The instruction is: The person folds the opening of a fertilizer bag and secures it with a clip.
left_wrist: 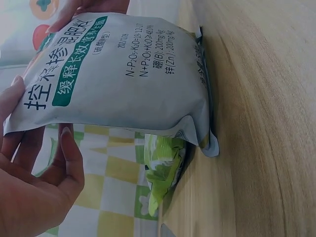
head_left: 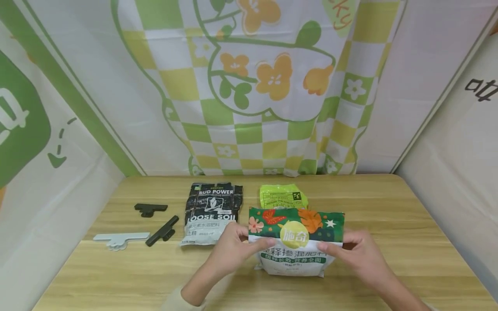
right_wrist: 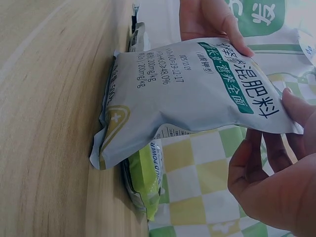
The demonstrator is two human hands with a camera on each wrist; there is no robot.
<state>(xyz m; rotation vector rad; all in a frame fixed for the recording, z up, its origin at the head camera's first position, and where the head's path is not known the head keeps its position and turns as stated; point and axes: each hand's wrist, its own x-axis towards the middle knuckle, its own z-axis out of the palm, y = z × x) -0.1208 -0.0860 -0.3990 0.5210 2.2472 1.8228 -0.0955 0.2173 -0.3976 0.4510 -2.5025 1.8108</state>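
Note:
A white fertilizer bag [head_left: 292,261] with a green floral top band stands upright near the front of the table, its printed front facing me. My left hand [head_left: 232,247] grips its left side, thumb on the front and fingers behind. On the opposite side, my right hand [head_left: 365,255] holds it the same way. Both wrist views show the fertilizer bag [left_wrist: 133,74] bulging toward its base, with the bottom seam right at the tabletop. The curled fingers of the right hand [right_wrist: 276,190] show beneath the bag's side edge in the right wrist view.
Behind the left hand lies a black-and-white "Loose Soil" bag [head_left: 212,211]. A lime-green bag [head_left: 282,194] is partly hidden behind the fertilizer bag. At left on the wooden table [head_left: 393,207] are two black sealing clips [head_left: 151,208] and a pale blue clip [head_left: 121,238]. A patterned curtain hangs behind.

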